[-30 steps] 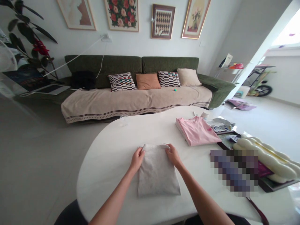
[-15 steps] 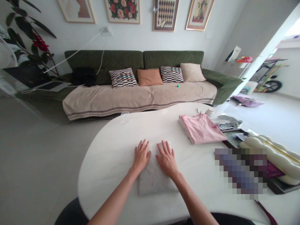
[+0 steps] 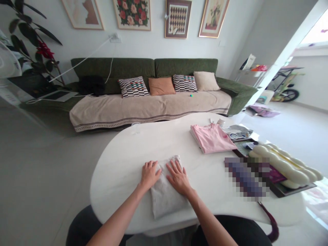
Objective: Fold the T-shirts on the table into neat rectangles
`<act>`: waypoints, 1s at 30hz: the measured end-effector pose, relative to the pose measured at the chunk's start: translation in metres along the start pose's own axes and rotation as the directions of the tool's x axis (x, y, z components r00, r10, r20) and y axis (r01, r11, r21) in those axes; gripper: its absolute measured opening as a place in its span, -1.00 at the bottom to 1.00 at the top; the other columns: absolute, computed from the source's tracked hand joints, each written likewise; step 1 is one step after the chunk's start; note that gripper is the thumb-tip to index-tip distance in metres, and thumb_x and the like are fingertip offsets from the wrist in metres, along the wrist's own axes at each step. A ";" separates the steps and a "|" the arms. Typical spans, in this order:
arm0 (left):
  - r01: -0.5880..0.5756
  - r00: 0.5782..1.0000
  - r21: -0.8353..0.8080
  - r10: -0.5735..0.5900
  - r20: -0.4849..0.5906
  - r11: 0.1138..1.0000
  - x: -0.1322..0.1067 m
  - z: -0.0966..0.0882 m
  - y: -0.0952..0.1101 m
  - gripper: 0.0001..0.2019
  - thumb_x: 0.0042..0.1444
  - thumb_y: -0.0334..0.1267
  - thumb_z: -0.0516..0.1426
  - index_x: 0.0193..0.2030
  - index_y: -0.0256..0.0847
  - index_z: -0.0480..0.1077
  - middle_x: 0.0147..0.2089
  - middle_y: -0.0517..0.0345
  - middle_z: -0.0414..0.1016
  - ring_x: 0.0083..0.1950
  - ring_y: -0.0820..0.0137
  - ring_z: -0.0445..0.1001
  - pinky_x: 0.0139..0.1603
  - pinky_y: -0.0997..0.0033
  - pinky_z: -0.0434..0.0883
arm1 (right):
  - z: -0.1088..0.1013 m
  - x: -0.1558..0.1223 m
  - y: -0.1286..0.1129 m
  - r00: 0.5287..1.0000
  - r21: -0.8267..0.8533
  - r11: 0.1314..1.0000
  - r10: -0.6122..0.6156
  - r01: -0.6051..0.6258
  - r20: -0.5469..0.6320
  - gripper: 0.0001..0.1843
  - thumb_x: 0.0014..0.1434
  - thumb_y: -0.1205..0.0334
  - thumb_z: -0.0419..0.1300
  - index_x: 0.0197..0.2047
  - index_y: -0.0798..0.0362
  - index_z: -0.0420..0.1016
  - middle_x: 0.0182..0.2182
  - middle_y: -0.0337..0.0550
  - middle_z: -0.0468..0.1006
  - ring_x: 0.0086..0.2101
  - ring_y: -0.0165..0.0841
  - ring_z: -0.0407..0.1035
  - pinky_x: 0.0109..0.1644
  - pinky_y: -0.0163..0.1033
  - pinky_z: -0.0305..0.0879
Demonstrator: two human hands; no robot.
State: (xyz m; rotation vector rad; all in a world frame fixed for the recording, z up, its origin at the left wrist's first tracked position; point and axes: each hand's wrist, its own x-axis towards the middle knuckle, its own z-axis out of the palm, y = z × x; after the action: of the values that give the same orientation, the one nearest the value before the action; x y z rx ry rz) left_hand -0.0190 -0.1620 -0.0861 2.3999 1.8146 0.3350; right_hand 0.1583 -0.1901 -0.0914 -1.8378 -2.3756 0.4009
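Note:
A folded light grey cloth (image 3: 166,195) lies near the front edge of the white oval table (image 3: 128,150). My left hand (image 3: 149,174) rests on the cloth's left edge, fingers curled slightly and pressed down. My right hand (image 3: 178,177) lies flat on the cloth's upper middle, fingers spread. Neither hand holds anything. A folded pink shirt (image 3: 211,137) sits farther right on the table, out of reach of both hands.
Papers (image 3: 237,131), a dark tray (image 3: 282,189) with a cream wavy cushion-like object (image 3: 284,165) and a blurred patch lie at the table's right. A small glass (image 3: 135,128) stands at the far edge. A green sofa (image 3: 153,89) with cushions lies beyond.
My hands went from pinching the cloth's far corners to lying flat on top of it, then slid nearer along it. The view shifted slightly.

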 end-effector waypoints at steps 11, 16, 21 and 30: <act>0.461 0.863 -0.717 -0.077 0.499 0.524 -0.083 -0.047 0.010 -0.69 -0.07 -0.15 0.11 -0.20 -0.27 0.43 -0.22 0.11 0.51 -0.12 0.25 0.41 -0.14 0.40 0.30 | 0.002 -0.109 -0.092 0.995 0.201 0.979 0.054 -0.037 -0.079 -0.13 -0.09 0.00 0.18 0.24 0.17 0.02 0.16 0.14 0.13 0.13 0.01 0.02 0.12 0.10 0.01; 0.585 0.807 -0.810 0.071 0.586 0.040 -0.108 -0.077 0.032 -0.64 -0.01 -0.10 0.10 -0.09 -0.21 0.36 -0.20 0.14 0.49 -0.15 0.31 0.42 -0.22 0.40 0.35 | 0.018 -0.124 -0.119 0.940 0.475 0.880 0.186 -0.029 -0.287 -0.23 -0.04 0.37 0.02 0.27 0.06 -0.08 0.21 -0.05 0.07 0.18 -0.15 -0.07 0.17 0.03 -0.01; 0.429 0.897 -0.891 0.188 0.400 -0.150 -0.109 -0.132 0.037 -0.62 0.03 -0.01 0.09 -0.07 -0.18 0.33 -0.05 0.03 0.42 -0.04 0.24 0.39 -0.14 0.29 0.35 | -0.051 -0.107 -0.088 0.917 0.890 0.403 0.232 0.213 -0.324 -0.51 0.10 0.27 -0.03 0.13 -0.01 0.19 0.08 -0.16 0.31 0.07 -0.30 0.18 0.13 -0.17 0.11; 0.209 0.882 -0.977 -0.441 0.166 0.051 -0.056 -0.113 -0.001 -0.62 -0.06 -0.04 0.13 -0.14 -0.19 0.31 -0.04 0.02 0.40 -0.03 0.35 0.38 -0.11 0.40 0.29 | -0.102 -0.038 0.028 0.911 0.953 0.237 0.405 -0.191 0.082 -0.62 0.06 0.05 0.02 -0.11 0.10 0.33 -0.41 -0.12 0.52 -0.43 -0.33 0.42 -0.34 -0.25 0.34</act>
State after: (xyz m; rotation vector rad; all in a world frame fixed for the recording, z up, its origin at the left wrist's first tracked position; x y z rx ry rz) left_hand -0.0617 -0.2202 0.0172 0.9245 1.2967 1.2583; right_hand 0.2199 -0.2060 0.0015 -1.4905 -1.0240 1.2852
